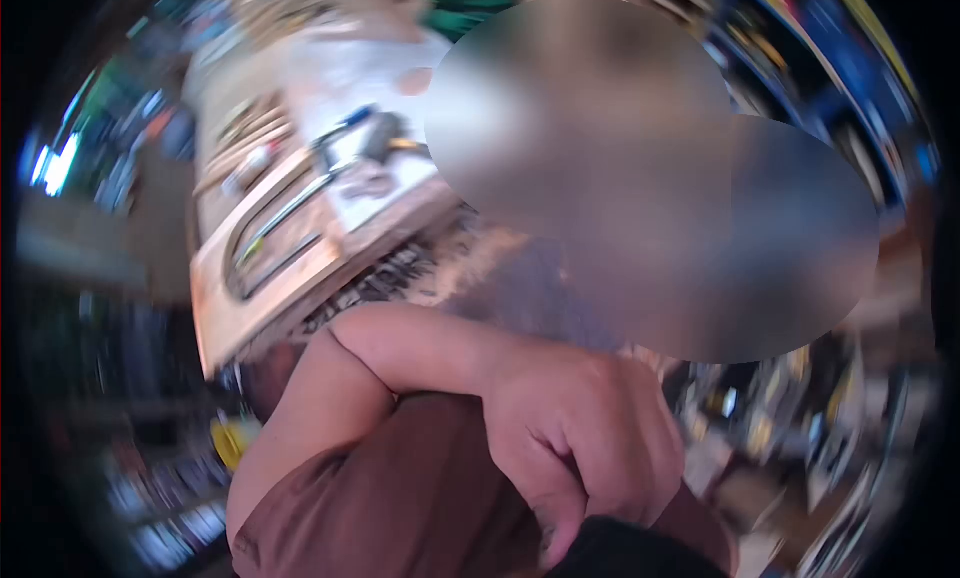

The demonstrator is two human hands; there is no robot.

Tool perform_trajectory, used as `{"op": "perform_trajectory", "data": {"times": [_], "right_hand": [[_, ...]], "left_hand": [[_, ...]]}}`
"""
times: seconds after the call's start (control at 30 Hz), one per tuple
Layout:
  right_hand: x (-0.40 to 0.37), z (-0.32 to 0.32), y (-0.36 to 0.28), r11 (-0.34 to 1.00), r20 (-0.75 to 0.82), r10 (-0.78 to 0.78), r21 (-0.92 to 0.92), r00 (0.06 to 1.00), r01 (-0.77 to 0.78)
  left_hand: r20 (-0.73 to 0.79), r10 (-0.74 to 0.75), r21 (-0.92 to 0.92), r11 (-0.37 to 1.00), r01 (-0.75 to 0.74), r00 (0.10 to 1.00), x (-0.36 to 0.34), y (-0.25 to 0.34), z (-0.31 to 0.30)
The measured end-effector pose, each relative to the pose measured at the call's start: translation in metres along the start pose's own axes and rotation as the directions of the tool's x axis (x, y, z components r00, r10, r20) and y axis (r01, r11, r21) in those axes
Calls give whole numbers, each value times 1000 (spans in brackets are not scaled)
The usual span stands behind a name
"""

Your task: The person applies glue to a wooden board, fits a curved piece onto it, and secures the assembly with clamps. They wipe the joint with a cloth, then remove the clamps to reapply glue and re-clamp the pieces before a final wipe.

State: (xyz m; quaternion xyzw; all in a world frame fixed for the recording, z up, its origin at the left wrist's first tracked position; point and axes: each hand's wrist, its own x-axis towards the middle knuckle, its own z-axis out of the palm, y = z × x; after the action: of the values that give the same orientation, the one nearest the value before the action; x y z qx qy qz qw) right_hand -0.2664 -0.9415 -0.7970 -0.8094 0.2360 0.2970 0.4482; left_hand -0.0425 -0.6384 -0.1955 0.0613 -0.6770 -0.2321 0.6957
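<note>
My left hand (590, 438) is across the front of my body, with the elbow bent out to the left. Its fingers are curled down and the thumb points toward the bottom edge. A dark black object (640, 553) lies right at the thumb and fingers, cut off by the frame. What it is, and how far the fingers wrap round it, cannot be made out. Behind the arm is my brown shirt (430, 488). My right hand is out of view.
A wooden workbench (215, 323) stands beyond my elbow, with a clamp-like metal tool (290, 208), white sheets (365, 208) and wooden sticks (250, 138) on it. Large blurred patches hide the upper right. Cluttered shelves (850, 38) stand at the far right.
</note>
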Motion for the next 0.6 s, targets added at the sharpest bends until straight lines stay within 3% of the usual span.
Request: {"op": "perform_trajectory", "data": {"times": [0.03,0.1,0.13,0.17,0.23,0.3,0.33,0.37,0.43,0.47,0.5,0.6], "right_hand": [[9,-5,3,999,55,-38,-26,998,39],[26,-15,-4,993,176,-86,-64,981,98],[40,-21,-16,988,227,-116,-71,967,136],[53,-28,-30,983,272,-142,-74,952,167],[83,-33,-66,966,324,-250,25,912,256],[100,-29,-134,902,392,-423,269,817,338],[93,-22,-187,939,276,-336,176,900,296],[37,-7,-295,969,152,-239,100,959,226],[18,50,-386,928,157,-355,178,922,327],[7,90,-424,898,139,-406,247,903,365],[-12,136,-458,887,162,-436,247,885,391],[-88,296,-552,755,413,-631,132,657,642]], "left_hand": [[-20,0,137,991,3,1000,-7,16,-2],[-82,-201,154,965,212,976,-39,46,7],[-200,-313,249,900,357,928,-61,66,11],[-332,-397,299,816,494,856,-87,85,17],[-646,-422,301,625,720,636,-155,120,46],[-874,-317,189,476,859,368,-219,155,84],[-931,-287,89,422,902,226,-260,171,101],[-967,-242,-17,371,928,79,-302,190,117],[-994,-101,4,289,957,34,-368,233,152],[-999,-3,51,266,963,54,-393,257,175],[-995,-3,-94,210,973,-95,-382,292,205],[-991,98,-80,140,987,-94,-449,371,280]]}}
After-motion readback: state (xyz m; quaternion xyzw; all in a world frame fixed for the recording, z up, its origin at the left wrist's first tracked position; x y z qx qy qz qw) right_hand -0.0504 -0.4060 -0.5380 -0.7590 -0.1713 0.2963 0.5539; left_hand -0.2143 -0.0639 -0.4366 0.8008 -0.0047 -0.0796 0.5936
